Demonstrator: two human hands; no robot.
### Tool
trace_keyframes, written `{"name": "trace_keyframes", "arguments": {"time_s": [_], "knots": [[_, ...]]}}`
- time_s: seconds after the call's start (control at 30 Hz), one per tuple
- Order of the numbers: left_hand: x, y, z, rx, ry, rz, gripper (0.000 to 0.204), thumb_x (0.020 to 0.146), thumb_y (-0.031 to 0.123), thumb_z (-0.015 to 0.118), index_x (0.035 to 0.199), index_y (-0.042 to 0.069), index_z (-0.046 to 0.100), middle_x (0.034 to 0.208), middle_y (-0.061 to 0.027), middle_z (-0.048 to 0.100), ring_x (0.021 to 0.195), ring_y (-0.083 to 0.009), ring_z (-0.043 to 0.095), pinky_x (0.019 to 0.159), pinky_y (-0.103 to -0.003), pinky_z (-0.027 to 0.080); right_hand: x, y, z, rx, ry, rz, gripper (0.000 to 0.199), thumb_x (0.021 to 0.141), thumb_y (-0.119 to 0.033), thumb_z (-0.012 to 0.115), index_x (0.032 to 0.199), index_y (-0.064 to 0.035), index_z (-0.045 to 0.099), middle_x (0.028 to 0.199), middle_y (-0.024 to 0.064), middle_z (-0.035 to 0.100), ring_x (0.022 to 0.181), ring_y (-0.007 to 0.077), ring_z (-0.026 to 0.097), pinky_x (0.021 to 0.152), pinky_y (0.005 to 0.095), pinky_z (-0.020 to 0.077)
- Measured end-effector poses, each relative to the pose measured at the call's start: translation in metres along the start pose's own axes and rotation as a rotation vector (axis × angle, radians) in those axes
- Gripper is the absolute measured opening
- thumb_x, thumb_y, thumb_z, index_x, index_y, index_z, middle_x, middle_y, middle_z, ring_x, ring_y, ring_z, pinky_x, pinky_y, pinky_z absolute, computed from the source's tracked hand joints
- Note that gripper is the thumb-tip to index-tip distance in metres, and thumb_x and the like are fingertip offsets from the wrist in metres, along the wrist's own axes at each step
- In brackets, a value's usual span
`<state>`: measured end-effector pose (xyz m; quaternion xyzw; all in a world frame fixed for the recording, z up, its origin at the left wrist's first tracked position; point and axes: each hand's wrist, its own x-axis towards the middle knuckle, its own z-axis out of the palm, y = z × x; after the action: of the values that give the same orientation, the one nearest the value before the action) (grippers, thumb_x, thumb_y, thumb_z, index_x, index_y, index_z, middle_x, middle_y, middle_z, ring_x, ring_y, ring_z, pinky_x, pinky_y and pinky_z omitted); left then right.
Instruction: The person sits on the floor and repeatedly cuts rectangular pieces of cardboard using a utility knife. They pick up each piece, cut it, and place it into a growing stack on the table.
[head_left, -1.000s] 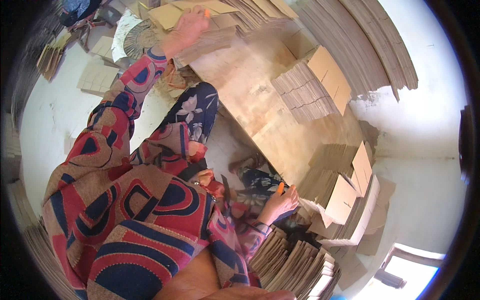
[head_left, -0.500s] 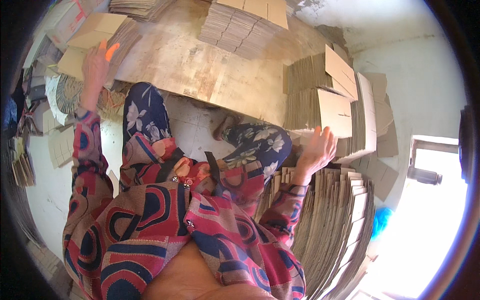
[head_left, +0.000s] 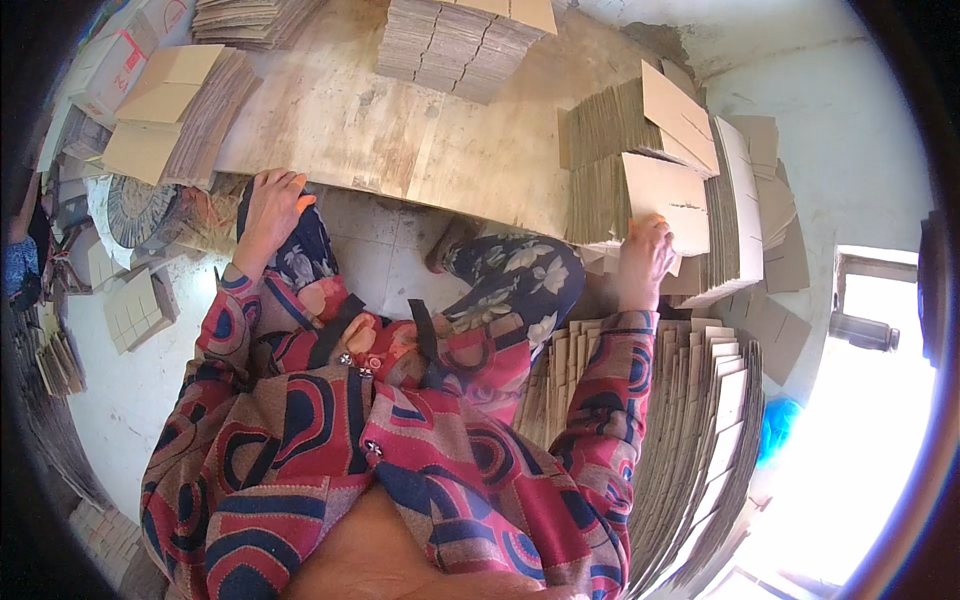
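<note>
From the head view, the right hand (head_left: pixel 645 258) grips the near edge of a flat cardboard sheet (head_left: pixel 655 208) standing on edge against an upright stack of folded cartons (head_left: pixel 600 150) at the right of the low wooden worktop (head_left: pixel 400 140). The left hand (head_left: pixel 268 208) rests on the worktop's near left edge, fingers curled, though whether it pinches anything is hard to tell. A fanned pile of flattened cartons (head_left: pixel 690 430) lies near, on the right.

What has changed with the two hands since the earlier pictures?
The left hand came down from the far cardboard to the wooden board edge. The right hand rose onto a flat cardboard sheet beside the stacks. The stacks stayed put.
</note>
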<state>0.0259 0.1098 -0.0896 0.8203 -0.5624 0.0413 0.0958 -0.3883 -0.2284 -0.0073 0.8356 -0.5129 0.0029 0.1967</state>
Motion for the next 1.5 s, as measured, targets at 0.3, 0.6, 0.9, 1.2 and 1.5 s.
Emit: {"name": "trace_keyframes", "arguments": {"time_s": [0.3, 0.6, 0.9, 1.2, 1.5], "knots": [[0.000, 0.002, 0.001, -0.056, 0.007, -0.004, 0.037, 0.079, 0.026, 0.070, 0.106, 0.002, 0.065, 0.108, -0.0137, 0.065, 0.109, -0.0289, 0.055, 0.095, -0.040, 0.039, 0.012, 0.031, -0.061, 0.160, 0.059, 0.184, 0.025, 0.097, -0.024, 0.048, 0.118, -0.0108, 0.054, 0.076, 0.0206, 0.067, 0.070, 0.0390, 0.066, 0.059, 0.0504, 0.0496], [0.014, -0.011, 0.001, -0.125, 0.012, -0.181, 0.041, 0.081, 0.037, 0.069, 0.100, 0.001, 0.068, 0.093, -0.0167, 0.066, 0.095, -0.0330, 0.060, 0.086, -0.041, 0.045, -0.020, -0.057, -0.134, 0.726, 0.731, 0.123, 0.059, 0.090, -0.018, 0.067, 0.143, -0.0096, 0.042, 0.124, 0.0180, 0.061, 0.097, 0.0250, 0.067, 0.083, 0.0342, 0.0535], [0.016, -0.012, -0.002, -0.105, 0.049, -0.244, 0.039, 0.077, 0.039, 0.071, 0.091, 0.003, 0.068, 0.081, -0.0159, 0.066, 0.087, -0.0327, 0.062, 0.080, -0.041, 0.048, -0.024, -0.127, -0.114, 1.341, 0.131, 0.196, 0.063, 0.090, -0.016, 0.066, 0.145, -0.0066, 0.037, 0.109, 0.0117, 0.068, 0.063, 0.0095, 0.062, 0.046, 0.0258, 0.0502], [0.016, -0.011, 0.000, -0.118, 0.030, -0.249, 0.037, 0.079, 0.039, 0.071, 0.091, 0.004, 0.067, 0.079, -0.0153, 0.064, 0.085, -0.0332, 0.062, 0.076, -0.042, 0.048, -0.024, -0.142, -0.106, 1.309, -0.085, 0.149, 0.064, 0.089, -0.009, 0.064, 0.146, -0.0049, 0.034, 0.099, 0.0126, 0.069, 0.049, 0.0118, 0.056, 0.041, 0.0268, 0.0469], [0.015, -0.014, 0.004, -0.111, -0.004, -0.247, 0.036, 0.079, 0.038, 0.071, 0.090, 0.004, 0.066, 0.078, -0.0149, 0.065, 0.083, -0.0331, 0.062, 0.075, -0.042, 0.047, 0.006, -0.148, -0.094, 2.209, -0.055, 0.438, 0.041, 0.092, -0.010, 0.057, 0.132, -0.0045, 0.049, 0.105, 0.0087, 0.067, 0.064, 0.0104, 0.061, 0.039, 0.0193, 0.0406]]}}
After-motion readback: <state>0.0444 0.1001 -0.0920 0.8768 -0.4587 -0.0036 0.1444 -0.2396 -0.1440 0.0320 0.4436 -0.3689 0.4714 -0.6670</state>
